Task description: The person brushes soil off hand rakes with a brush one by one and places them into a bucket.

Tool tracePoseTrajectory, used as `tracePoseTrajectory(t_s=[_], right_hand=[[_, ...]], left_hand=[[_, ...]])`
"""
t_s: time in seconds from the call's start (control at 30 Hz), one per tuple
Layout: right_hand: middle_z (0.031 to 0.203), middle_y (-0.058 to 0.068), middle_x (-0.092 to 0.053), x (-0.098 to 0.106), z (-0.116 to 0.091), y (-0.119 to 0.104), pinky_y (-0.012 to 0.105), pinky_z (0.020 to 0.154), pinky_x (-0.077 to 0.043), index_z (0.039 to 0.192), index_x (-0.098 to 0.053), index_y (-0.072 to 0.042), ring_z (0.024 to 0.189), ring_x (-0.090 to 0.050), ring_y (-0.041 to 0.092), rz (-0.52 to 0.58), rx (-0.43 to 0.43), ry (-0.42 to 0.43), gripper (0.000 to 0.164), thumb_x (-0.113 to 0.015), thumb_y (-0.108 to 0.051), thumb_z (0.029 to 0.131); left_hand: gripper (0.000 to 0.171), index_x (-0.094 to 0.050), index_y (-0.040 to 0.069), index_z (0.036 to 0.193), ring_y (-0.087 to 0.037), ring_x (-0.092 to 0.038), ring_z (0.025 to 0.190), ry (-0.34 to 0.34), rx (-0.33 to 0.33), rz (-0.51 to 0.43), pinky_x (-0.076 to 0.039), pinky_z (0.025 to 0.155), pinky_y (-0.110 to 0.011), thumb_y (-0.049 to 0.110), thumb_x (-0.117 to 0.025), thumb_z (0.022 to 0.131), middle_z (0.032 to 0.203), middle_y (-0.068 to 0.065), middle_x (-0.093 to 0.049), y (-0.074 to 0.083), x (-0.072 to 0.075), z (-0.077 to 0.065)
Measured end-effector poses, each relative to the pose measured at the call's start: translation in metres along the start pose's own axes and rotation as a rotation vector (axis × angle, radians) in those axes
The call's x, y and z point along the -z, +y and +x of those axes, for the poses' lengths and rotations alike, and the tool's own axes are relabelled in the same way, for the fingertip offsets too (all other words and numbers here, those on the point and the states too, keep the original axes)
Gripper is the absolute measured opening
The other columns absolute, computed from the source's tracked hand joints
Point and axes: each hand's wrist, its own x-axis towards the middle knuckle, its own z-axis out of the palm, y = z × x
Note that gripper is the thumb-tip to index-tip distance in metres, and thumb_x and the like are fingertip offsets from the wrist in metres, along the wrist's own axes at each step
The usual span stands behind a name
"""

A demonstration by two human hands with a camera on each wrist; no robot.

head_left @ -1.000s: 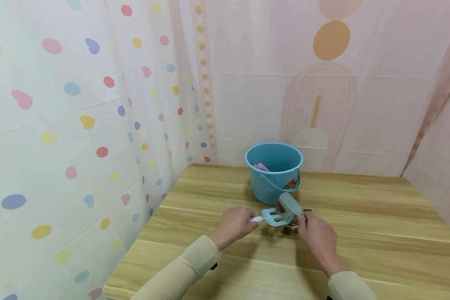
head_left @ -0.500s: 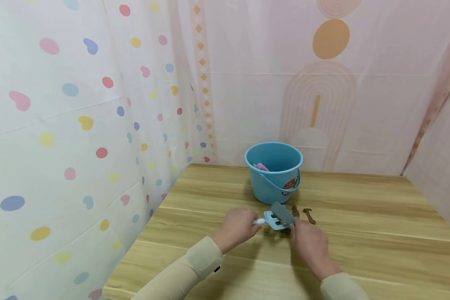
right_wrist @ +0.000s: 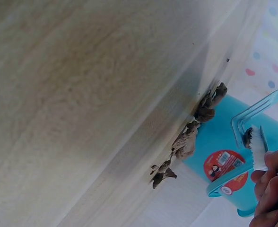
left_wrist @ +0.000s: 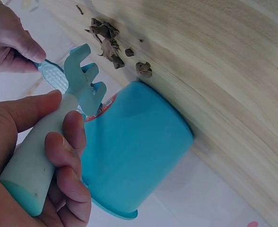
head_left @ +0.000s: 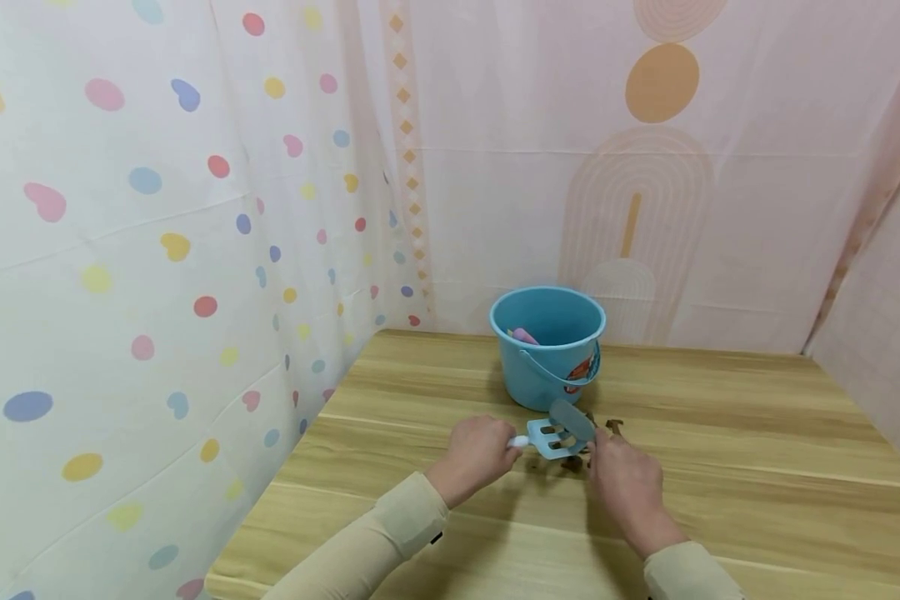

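My left hand (head_left: 474, 454) grips the pale handle of a light blue toy rake (left_wrist: 35, 158), fingers curled around it. The rake's prongs are raised above the tabletop. My right hand (head_left: 628, 487) holds a small brush (head_left: 572, 420) with a grey-blue back. Its white bristles (right_wrist: 258, 149) face the prongs, and a small dark brown lump (right_wrist: 247, 137) shows between them in the right wrist view. Several brown, crumbly clumps (left_wrist: 111, 51) lie on the wood below the tools. In the head view the brush overlaps part of the rake.
A blue bucket (head_left: 528, 375) with a red label stands just beyond the tools, its handle hanging down on the near side. Inside it a pink item (head_left: 523, 335) shows. Patterned curtains (head_left: 195, 275) border the wooden table (head_left: 757, 433) at the left, back and right.
The brush has dropped from a raised tilt near the bucket onto the rake's prongs, then shifted slightly up and right. The left hand with the rake has barely moved.
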Motion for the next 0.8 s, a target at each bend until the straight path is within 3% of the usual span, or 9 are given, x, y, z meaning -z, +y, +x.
tracePoseTrajectory(t_s=[0.13,0.27,0.6,0.8], right_hand=[[0.067,0.010,-0.059,0.0007,0.0019,0.0030,0.037,0.037,-0.038,0.105,-0.069,0.001,0.046,-0.052,0.021,0.038,-0.047,-0.051,0.021,-0.065,-0.018,0.095],[0.066,0.007,-0.059,0.0012,0.0032,0.0062,0.037,0.039,-0.038,0.097,-0.067,-0.001,0.047,-0.050,0.019,0.086,-0.087,-0.092,0.017,-0.064,-0.019,0.096],[0.061,0.005,-0.054,0.0021,0.0017,0.0080,0.036,0.039,-0.036,0.091,-0.065,-0.002,0.046,-0.046,0.019,0.094,-0.085,-0.084,0.017,-0.064,-0.019,0.096],[0.066,0.009,-0.058,0.0041,0.0021,0.0098,0.040,0.041,-0.039,0.092,-0.064,-0.001,0.050,-0.052,0.023,0.120,-0.094,-0.078,0.019,-0.061,-0.018,0.097]], left_hand=[[0.031,-0.060,0.019,0.063,-0.007,-0.045,0.051,0.020,-0.005,0.010,-0.034,0.045,-0.027,0.031,-0.074,0.087,0.056,0.010,-0.046,-0.0002,-0.0007,0.0002],[0.030,-0.060,0.019,0.063,-0.008,-0.047,0.052,0.023,-0.001,0.011,-0.034,0.045,-0.028,0.031,-0.075,0.086,0.056,0.009,-0.047,-0.0001,-0.0003,0.0004],[0.031,-0.059,0.021,0.062,-0.007,-0.045,0.051,0.034,-0.005,0.027,-0.033,0.045,-0.027,0.032,-0.075,0.086,0.055,0.010,-0.045,-0.0009,-0.0026,0.0002],[0.034,-0.055,0.021,0.060,-0.008,-0.043,0.050,0.033,0.001,0.021,-0.033,0.045,-0.027,0.031,-0.074,0.087,0.054,0.010,-0.043,-0.0017,-0.0038,0.0010]])
